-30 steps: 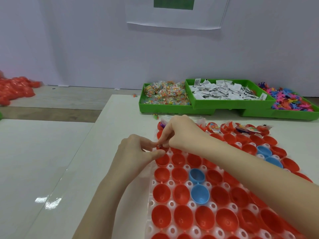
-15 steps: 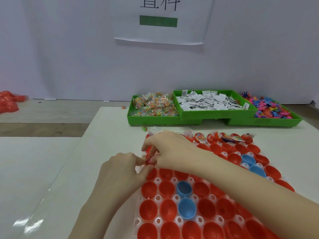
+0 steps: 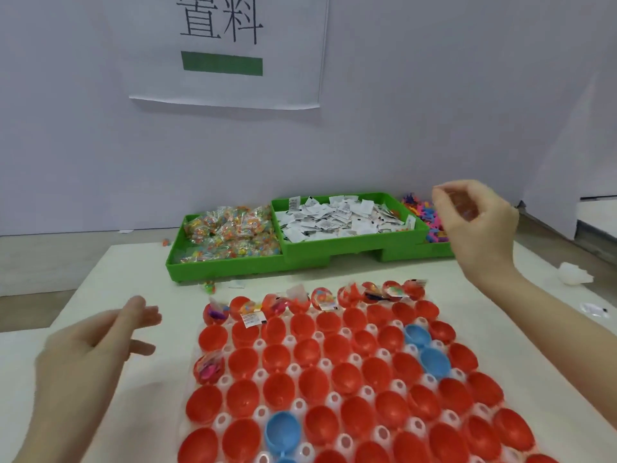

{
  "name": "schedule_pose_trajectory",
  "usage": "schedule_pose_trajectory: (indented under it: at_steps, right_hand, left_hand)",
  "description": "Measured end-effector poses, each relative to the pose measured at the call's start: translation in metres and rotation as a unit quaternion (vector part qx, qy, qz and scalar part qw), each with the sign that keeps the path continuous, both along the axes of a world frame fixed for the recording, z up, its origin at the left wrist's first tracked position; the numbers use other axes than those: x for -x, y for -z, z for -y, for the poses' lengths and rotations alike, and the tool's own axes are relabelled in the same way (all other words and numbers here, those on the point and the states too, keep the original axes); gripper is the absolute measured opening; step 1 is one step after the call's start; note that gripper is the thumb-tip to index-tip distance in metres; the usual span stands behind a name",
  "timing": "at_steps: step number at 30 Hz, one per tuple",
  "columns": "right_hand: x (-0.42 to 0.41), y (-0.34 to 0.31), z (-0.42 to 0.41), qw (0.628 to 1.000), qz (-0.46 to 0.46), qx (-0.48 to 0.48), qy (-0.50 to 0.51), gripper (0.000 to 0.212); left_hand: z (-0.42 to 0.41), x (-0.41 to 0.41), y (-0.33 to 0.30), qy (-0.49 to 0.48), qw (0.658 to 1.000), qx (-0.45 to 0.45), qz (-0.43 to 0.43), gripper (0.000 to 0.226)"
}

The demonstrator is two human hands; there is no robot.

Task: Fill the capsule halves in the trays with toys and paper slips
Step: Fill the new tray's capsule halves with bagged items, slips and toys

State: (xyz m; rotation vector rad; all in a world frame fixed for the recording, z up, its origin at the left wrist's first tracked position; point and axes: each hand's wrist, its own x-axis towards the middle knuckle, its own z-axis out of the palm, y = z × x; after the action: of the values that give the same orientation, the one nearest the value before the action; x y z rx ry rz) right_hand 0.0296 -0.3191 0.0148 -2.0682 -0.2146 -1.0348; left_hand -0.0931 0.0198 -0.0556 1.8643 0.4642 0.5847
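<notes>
A clear tray (image 3: 327, 362) holds many red capsule halves (image 3: 278, 357) and a few blue ones (image 3: 434, 362). The far row holds toys and paper slips (image 3: 253, 318); one half at the left edge (image 3: 209, 368) holds a bagged toy. My left hand (image 3: 90, 355) hovers left of the tray, fingers apart, holding nothing. My right hand (image 3: 474, 225) is raised over the pile of coloured toys (image 3: 420, 212) at the right bin, fingers curled loosely; nothing visible in it. Behind the tray stand green bins of bagged toys (image 3: 230, 235) and paper slips (image 3: 337, 217).
A crumpled white bit (image 3: 574, 274) and a small clear bag (image 3: 596, 309) lie on the table at right. A loose toy (image 3: 209, 288) lies before the bins. A printed sign (image 3: 223, 48) hangs on the wall behind.
Both hands left the tray's top-left capsule half. The right hand swung up and right toward the coloured toy bin; the left hand drew back left and opened. The view tilted up.
</notes>
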Motion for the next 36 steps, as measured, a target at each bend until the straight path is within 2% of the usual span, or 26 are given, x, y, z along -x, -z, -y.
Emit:
schedule_pose_trajectory:
  at_steps: [2, 3, 8, 10, 12, 15, 17, 18, 19, 21, 24, 26, 28, 30, 36]
  right_hand:
    - [-0.034, 0.016, 0.04, 0.988, -0.083, 0.079, 0.103, 0.02]
    - [-0.049, 0.025, 0.056, 0.975, -0.135, 0.132, 0.121, 0.024]
    - [-0.096, 0.055, 0.088, 0.901, -0.358, 0.235, 0.067, 0.034]
    - [-0.107, 0.059, 0.086, 0.855, -0.416, 0.301, 0.077, 0.04]
    - [-0.115, 0.06, 0.081, 0.828, -0.428, 0.351, 0.092, 0.042]
    - [-0.124, 0.056, 0.077, 0.859, -0.416, 0.288, 0.081, 0.038]
    - [-0.125, 0.054, 0.076, 0.887, -0.406, 0.209, 0.066, 0.027]
    - [-0.126, 0.053, 0.076, 0.897, -0.394, 0.189, 0.067, 0.018]
    - [-0.126, 0.053, 0.075, 0.904, -0.38, 0.183, 0.073, 0.01]
    - [-0.123, 0.052, 0.074, 0.915, -0.347, 0.182, 0.097, 0.009]
    - [-0.118, 0.049, 0.075, 0.931, -0.275, 0.184, 0.153, 0.018]
    - [-0.116, 0.048, 0.074, 0.953, -0.223, 0.132, 0.154, 0.019]
    - [-0.117, 0.046, 0.073, 0.971, -0.195, 0.04, 0.129, 0.019]
    - [-0.12, 0.043, 0.072, 0.973, -0.195, -0.028, 0.118, 0.017]
    - [-0.122, 0.039, 0.063, 0.968, -0.224, -0.083, 0.081, 0.009]
  left_hand:
    - [-0.003, -0.024, -0.004, 0.015, 1.0, -0.009, 0.002, 0.025]
    - [-0.001, -0.039, -0.007, 0.026, 0.999, -0.031, -0.002, 0.024]
    - [0.021, -0.113, -0.009, 0.058, 0.986, -0.15, -0.035, 0.025]
    - [0.028, -0.135, -0.004, 0.057, 0.966, -0.237, -0.09, 0.031]
    - [0.029, -0.153, 0.002, 0.055, 0.922, -0.357, -0.142, 0.041]
    - [0.034, -0.17, 0.003, 0.085, 0.878, -0.418, -0.219, 0.061]
    - [0.037, -0.177, 0.002, 0.092, 0.872, -0.404, -0.26, 0.064]
    - [0.039, -0.179, 0.0, 0.094, 0.882, -0.383, -0.259, 0.06]
    - [0.039, -0.18, -0.001, 0.094, 0.897, -0.357, -0.241, 0.05]
    - [0.042, -0.179, -0.003, 0.086, 0.932, -0.308, -0.171, 0.022]
    - [0.044, -0.173, -0.001, 0.053, 0.956, -0.28, -0.072, 0.014]
    - [0.043, -0.17, -0.001, 0.025, 0.96, -0.278, -0.035, 0.02]
    - [0.041, -0.17, -0.004, 0.016, 0.959, -0.281, -0.023, 0.026]
    - [0.041, -0.17, -0.006, 0.014, 0.963, -0.27, -0.013, 0.027]
    - [0.039, -0.166, -0.019, -0.008, 0.976, -0.214, 0.051, 0.024]
